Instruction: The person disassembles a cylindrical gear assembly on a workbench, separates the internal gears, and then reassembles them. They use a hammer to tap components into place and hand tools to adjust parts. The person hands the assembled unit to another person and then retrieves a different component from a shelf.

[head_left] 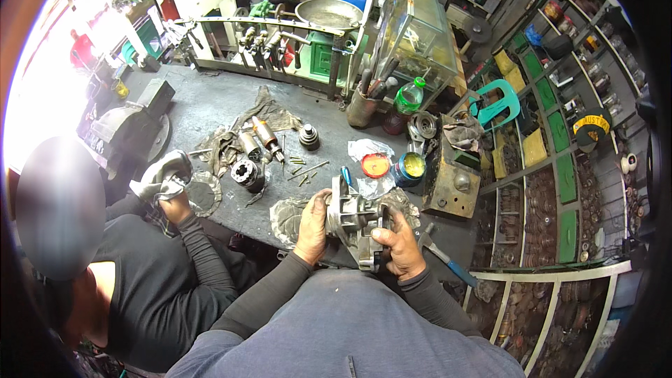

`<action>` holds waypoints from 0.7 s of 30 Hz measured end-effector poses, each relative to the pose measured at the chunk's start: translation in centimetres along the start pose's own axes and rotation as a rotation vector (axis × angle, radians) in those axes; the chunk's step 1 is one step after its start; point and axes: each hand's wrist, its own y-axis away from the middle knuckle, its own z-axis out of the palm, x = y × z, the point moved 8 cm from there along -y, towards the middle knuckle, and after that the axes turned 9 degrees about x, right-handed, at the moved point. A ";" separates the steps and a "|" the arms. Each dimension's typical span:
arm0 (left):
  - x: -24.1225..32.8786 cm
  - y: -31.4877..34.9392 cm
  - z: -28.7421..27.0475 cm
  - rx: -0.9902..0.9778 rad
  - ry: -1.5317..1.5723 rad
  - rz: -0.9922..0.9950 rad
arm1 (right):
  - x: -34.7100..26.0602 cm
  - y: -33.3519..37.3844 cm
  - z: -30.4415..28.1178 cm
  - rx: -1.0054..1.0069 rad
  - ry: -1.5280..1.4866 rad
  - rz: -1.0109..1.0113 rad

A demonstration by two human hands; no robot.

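Both my hands are closed around a silver cast-metal starter motor housing (pixel 352 217), held above the near edge of the workbench. My left hand (pixel 313 229) grips its left flange. My right hand (pixel 401 245) holds its right side, thumb pressed against it. Just beyond lie an open red-rimmed tin of orange grease (pixel 375 164) and a blue tin of yellow grease (pixel 409 169), with a small blue cylinder (pixel 346 175) nearby. Several bolts (pixel 302 171) are scattered left of it. Farther off rest an armature (pixel 266 136), a round motor body (pixel 248 175) and a gear part (pixel 309 137).
A co-worker (pixel 147 280) sits at my left, holding a grey cloth (pixel 164 176). A blue-handled hammer (pixel 448 259) lies at the right bench edge, by a metal block (pixel 448 189). Behind stand a bottle (pixel 408 100), a tool holder (pixel 361 108) and a vise (pixel 133 129). Shelves (pixel 560 147) line the right.
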 end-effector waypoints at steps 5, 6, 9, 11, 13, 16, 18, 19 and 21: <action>-1.5 -0.4 -0.8 -0.092 -0.112 -0.053 | 0.3 -0.6 -0.3 -0.034 -0.147 0.109; -1.3 -0.7 -0.3 -0.116 -0.231 0.011 | 0.6 -0.6 -0.9 -0.018 -0.175 0.101; 0.2 -0.1 0.6 -0.134 -0.551 0.164 | 1.9 -0.6 -2.7 -0.070 -0.176 0.162; 1.0 0.3 1.4 -0.124 -0.713 0.210 | 2.2 -0.4 -3.5 -0.108 -0.100 0.267; 2.3 0.7 2.0 -0.108 -0.731 0.269 | 1.8 -0.2 -3.1 -0.047 -0.005 0.287; 3.0 0.7 2.4 -0.158 -0.712 0.282 | 1.4 0.0 -2.9 -0.037 -0.028 0.302; 3.3 0.8 2.6 -0.198 -0.721 0.303 | 1.5 -1.0 -3.5 -0.104 -0.078 0.308; 3.3 1.0 2.7 -0.218 -0.726 0.312 | 1.5 -1.3 -3.5 -0.138 -0.103 0.312; 1.9 0.6 2.2 -0.149 -0.722 0.244 | 1.9 -1.6 -4.2 -0.020 -0.106 0.248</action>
